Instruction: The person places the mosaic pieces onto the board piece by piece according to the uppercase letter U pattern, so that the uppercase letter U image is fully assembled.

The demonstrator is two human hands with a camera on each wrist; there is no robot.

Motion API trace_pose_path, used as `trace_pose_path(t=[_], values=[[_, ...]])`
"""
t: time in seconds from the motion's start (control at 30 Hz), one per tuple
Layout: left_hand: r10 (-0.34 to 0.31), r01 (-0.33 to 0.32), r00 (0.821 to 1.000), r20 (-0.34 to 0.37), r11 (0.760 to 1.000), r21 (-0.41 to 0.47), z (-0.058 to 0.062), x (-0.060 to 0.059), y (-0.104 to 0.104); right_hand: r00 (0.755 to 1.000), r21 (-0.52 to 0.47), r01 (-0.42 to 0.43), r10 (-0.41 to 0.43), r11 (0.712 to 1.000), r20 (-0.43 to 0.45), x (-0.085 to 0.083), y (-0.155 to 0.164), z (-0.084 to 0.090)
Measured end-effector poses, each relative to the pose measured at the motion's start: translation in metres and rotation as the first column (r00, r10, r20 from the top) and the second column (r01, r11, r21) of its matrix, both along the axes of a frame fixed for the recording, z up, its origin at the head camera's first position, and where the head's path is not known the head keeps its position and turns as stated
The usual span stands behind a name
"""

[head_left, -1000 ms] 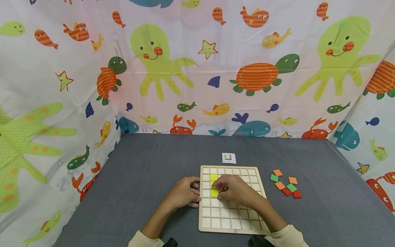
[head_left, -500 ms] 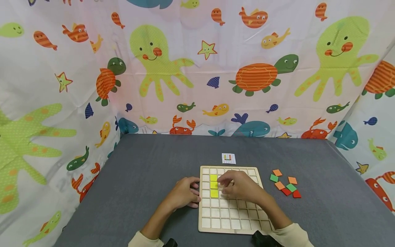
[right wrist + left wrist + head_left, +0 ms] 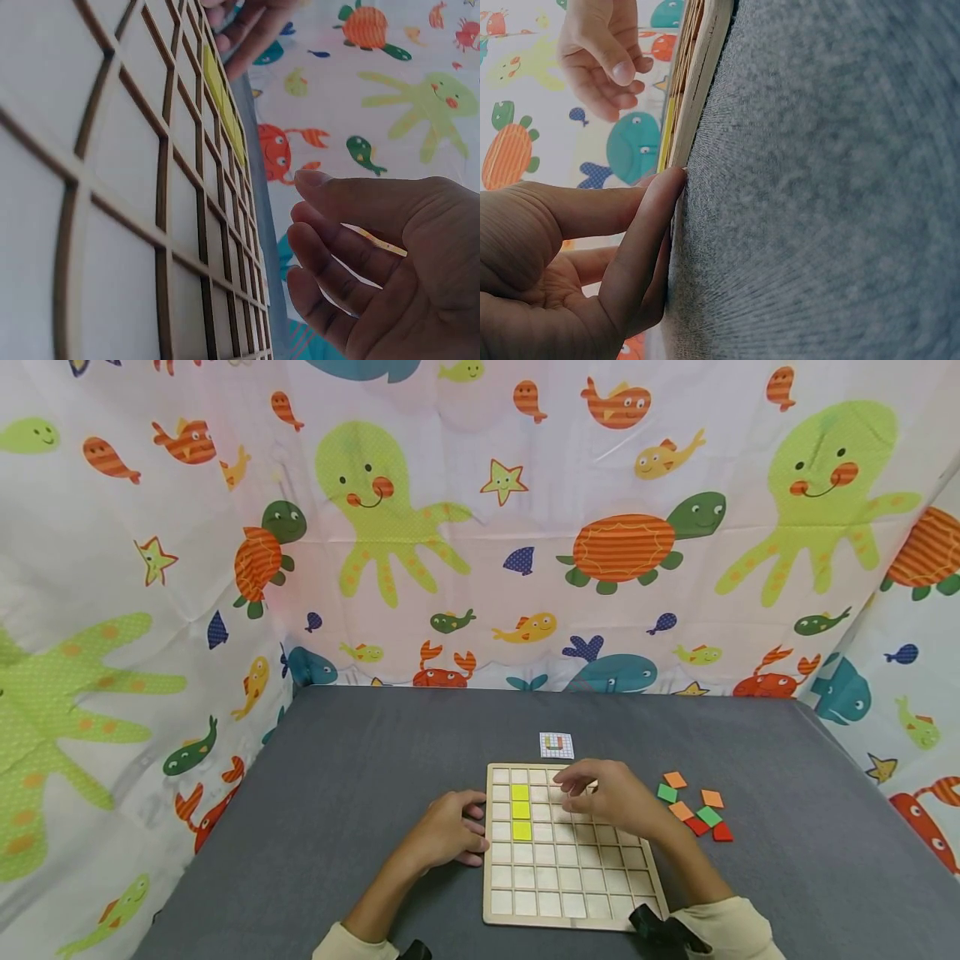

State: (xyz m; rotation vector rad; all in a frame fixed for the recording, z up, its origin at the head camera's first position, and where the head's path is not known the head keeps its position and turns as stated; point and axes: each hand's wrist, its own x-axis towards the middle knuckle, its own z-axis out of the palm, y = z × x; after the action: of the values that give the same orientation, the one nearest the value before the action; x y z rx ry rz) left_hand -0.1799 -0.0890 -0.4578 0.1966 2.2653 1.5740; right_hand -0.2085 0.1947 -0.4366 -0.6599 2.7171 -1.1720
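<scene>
The wooden grid board lies flat on the grey desk, three yellow tiles stacked in one column near its left edge. The left hand presses relaxed fingers against that edge — the right hand hovers above the top rows, fingers loosely curled, holding nothing. Loose coloured tiles lie just right of the board.

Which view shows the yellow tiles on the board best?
The head view: three yellow tiles sit in one column of the board, seen from above. The right wrist view shows them edge-on and foreshortened; the left wrist view shows only a yellow sliver at the board's edge.
</scene>
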Motion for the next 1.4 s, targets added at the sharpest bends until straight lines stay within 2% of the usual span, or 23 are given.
trace_pose_path(t=[0.27, 0.63, 0.9, 1.4], values=[[0.003, -0.003, 1.0, 0.0, 1.0, 0.002, 0.0, 0.001, 0.0, 0.998, -0.03, 0.05, -0.049, 0.998, 0.025, -0.008, 0.016, -0.005], [0.004, -0.004, 1.0, -0.001, 1.0, -0.006, 0.0, 0.002, 0.0, 0.992, -0.069, 0.121, -0.118, 0.99, 0.05, -0.01, 0.042, -0.009], [0.002, -0.002, 1.0, -0.006, 1.0, -0.002, -0.002, 0.001, 0.0, 0.984, -0.047, 0.178, -0.177, 0.983, 0.023, 0.0, 0.069, -0.01], [0.006, -0.006, 1.0, 0.002, 1.0, 0.003, -0.001, 0.001, 0.0, 0.957, 0.083, 0.289, -0.287, 0.954, -0.032, 0.024, 0.114, -0.008]])
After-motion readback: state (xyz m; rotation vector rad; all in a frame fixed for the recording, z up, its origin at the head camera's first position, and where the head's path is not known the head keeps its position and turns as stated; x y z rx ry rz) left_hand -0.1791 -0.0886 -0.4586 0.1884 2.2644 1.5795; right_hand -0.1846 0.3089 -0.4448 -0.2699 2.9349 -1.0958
